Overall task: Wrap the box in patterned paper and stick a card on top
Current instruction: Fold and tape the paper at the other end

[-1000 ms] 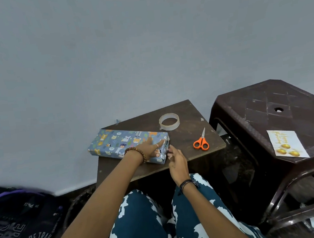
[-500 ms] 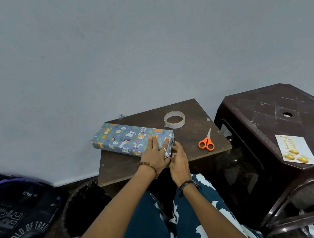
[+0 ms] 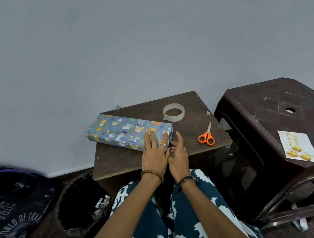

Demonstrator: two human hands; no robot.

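Note:
A long box (image 3: 122, 130) wrapped in blue animal-print paper lies on a small brown table (image 3: 191, 127), its left end over the table's edge. My left hand (image 3: 153, 151) rests flat on the box's near right end, fingers spread. Beside it, my right hand (image 3: 178, 155) touches the box's right end face with its fingers partly curled; what they press there is hidden. A white card (image 3: 297, 145) with gold lettering and gold ornaments lies on a dark plastic stool (image 3: 266, 108) to the right.
A clear tape roll (image 3: 173, 112) and orange-handled scissors (image 3: 206, 136) lie on the table right of the box. A black-lined waste bin (image 3: 80, 205) stands below the table's left corner, a dark backpack (image 3: 13, 205) at far left. A grey wall is behind.
My left hand has slid back along the box top and now lies flat with fingers spread. My right hand has moved up against the box's right end. The view has shifted slightly.

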